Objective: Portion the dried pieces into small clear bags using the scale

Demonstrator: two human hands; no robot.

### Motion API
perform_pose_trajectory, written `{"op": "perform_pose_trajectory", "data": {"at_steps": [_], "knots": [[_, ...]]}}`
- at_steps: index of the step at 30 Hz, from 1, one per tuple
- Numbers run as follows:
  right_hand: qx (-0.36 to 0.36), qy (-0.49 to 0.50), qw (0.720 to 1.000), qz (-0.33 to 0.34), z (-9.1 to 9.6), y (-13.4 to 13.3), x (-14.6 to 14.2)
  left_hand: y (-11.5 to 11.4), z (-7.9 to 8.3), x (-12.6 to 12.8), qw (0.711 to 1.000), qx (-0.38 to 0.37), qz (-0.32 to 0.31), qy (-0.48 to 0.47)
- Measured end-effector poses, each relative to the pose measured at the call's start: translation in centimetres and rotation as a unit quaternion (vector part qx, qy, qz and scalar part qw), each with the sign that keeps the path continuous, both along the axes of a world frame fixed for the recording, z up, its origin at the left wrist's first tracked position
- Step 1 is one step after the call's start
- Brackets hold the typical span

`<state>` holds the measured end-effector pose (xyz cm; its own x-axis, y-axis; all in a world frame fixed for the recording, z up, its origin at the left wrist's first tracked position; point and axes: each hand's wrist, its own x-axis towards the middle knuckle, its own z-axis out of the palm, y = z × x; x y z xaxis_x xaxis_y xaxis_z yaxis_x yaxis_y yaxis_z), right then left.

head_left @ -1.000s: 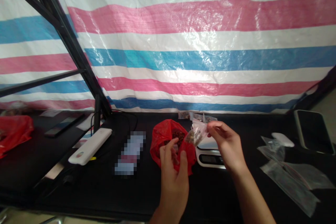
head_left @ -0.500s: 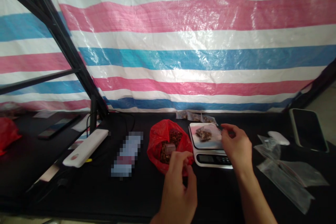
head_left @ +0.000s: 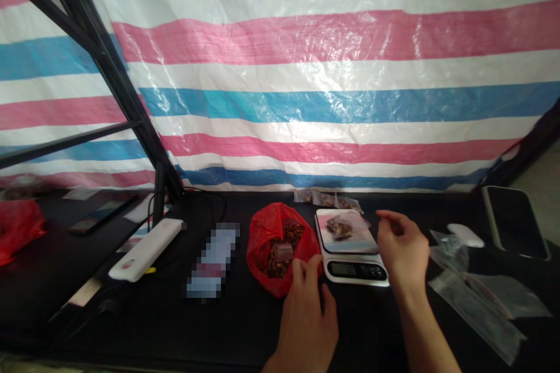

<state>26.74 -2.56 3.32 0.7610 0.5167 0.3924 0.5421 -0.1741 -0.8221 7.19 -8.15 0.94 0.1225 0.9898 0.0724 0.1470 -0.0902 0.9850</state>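
Observation:
A red plastic bag [head_left: 258, 245] stands open, with brown dried bits [head_left: 294, 234] inside. On the bits lies a small translucent piece [head_left: 284, 252] whose kind I cannot make out. My left hand [head_left: 310, 309] is at the bag's front right rim, fingers apart; whether it touches the rim I cannot tell. To the right is a white kitchen scale [head_left: 335, 278], carrying a small clear bag of brown bits [head_left: 341, 226] on its plate. Just right of the plate hovers my right hand [head_left: 403, 247], fingers curved, thumb and forefinger apart, with nothing seen between them.
Several small filled bags [head_left: 326, 198] lie behind the scale. Clear zip bags [head_left: 481, 303], a white rounded case [head_left: 466, 235] and a phone [head_left: 515, 221] are at the right. Leftward lie a blurred-out rectangular thing [head_left: 213, 262], a white power strip [head_left: 146, 249] and cables.
My right hand has drawn away to the right from the small bag on the scale, which stays on the plate. My left hand has shifted slightly right. The view has tilted a little.

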Motion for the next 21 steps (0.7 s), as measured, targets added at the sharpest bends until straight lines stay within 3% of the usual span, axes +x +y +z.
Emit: {"op": "perform_pose_trajectory", "data": {"at_steps": [9, 21], "knots": [[0.022, 0.025, 0.999, 0.003, -0.1, 0.2, -0.3, 2.1, -0.9, -0.7, 0.999, 0.019, -0.001, -0.036], [0.020, 0.008, 0.999, 0.030, -0.2, 0.7, -1.2, 1.0, 0.2, -1.0, 0.995, 0.057, -0.082, -0.007]]}}
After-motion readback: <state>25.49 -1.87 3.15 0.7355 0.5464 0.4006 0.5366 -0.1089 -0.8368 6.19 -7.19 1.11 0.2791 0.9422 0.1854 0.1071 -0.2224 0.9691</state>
